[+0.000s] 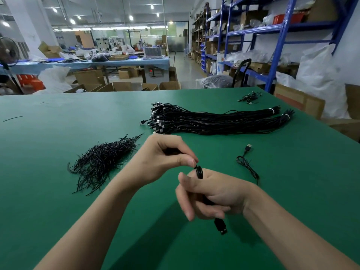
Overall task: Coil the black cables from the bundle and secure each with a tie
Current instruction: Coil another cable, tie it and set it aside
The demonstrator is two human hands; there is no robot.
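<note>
Holding a coiled cable [199, 172] above the green bench [58, 133].
Gripped in the clenched fingers of the right hand [214, 193], pinched at its top by the left hand [165, 158]; nearer than the bundle [214, 119], right of the ties [101, 162].

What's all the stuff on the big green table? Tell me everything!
green table top: one, green, under everything
long black cable bundles: two, black with white bands, far side, right of centre
pile of short black wire ties: one, black, left of the hands
small black cable coil: one, black, between the hands, plug hanging below
loose black cable end with USB plug: one, black, right of the hands
little black heap: one, far right corner, too small to tell
blue metal shelves: one row, blue, behind at right
left hand: one, pinches the coil's top
right hand: one, grips the coil
</note>
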